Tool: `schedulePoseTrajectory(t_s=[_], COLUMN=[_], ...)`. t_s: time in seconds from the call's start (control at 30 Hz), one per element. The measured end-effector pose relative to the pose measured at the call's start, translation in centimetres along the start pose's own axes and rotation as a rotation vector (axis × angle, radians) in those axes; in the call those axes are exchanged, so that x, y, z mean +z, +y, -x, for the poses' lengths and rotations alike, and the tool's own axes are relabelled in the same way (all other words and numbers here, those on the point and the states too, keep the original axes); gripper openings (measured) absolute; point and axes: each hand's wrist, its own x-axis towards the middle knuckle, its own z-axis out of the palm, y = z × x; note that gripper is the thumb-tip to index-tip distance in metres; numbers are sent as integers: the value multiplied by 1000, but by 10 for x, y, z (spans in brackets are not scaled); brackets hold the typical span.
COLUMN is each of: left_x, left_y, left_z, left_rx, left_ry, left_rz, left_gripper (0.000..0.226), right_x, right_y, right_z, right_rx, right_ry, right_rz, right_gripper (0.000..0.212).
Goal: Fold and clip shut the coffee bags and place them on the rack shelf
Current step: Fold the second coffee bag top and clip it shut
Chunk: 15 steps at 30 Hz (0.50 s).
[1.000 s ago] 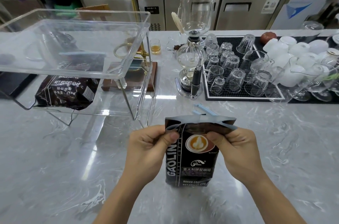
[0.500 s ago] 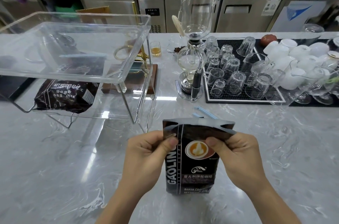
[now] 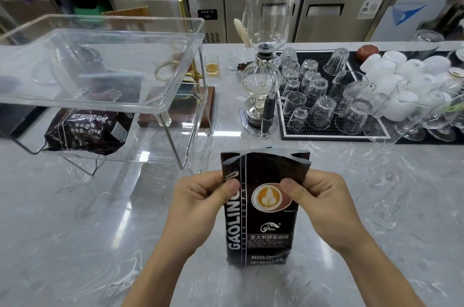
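A black coffee bag (image 3: 263, 226) stands upright on the marble counter in front of me. My left hand (image 3: 200, 196) pinches its upper left edge and my right hand (image 3: 319, 198) pinches its upper right edge, thumbs on the front. The bag's top flap stands up flat. A pale blue clip (image 3: 270, 147) barely shows behind the top of the bag. At the left stands a clear acrylic rack (image 3: 175, 75) with two shelves. A second coffee bag (image 3: 88, 130), closed with a blue clip, lies on its lower shelf.
A glass siphon coffee maker (image 3: 266, 55) stands behind the bag. To its right, a black mat (image 3: 286, 130) holds several upturned glasses, with white cups (image 3: 401, 73) beyond. A small glass of amber liquid (image 3: 212, 68) and a wooden base (image 3: 208, 108) sit behind the rack.
The bag's top was bent over away from me and now stands straighter and flatter. Both hands kept their pinch on the upper corners and shifted slightly down the bag.
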Motion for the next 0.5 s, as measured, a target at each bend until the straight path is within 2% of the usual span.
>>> schedulePoseTrajectory(t_s=[0.13,0.27,0.4,0.5], left_x=[-7,-10,-8,-6], left_y=[2,-2,-1,-2], left_z=[-7,-22,-32,-35], left_rx=[-137,-291,-331,-320], left_ry=[-84,-100,-58,11], left_rz=[97,134,138,123], left_gripper=[26,26,26,40], right_x=[-8,-8,-5,-4], right_y=[0,7,10,13], right_z=[-4,-16,-25,-28], right_rx=[125,288,331,330], right_ry=[-64,-41,-10,22], right_rz=[-66,-151,-199,-233], right_gripper=[26,26,31,37])
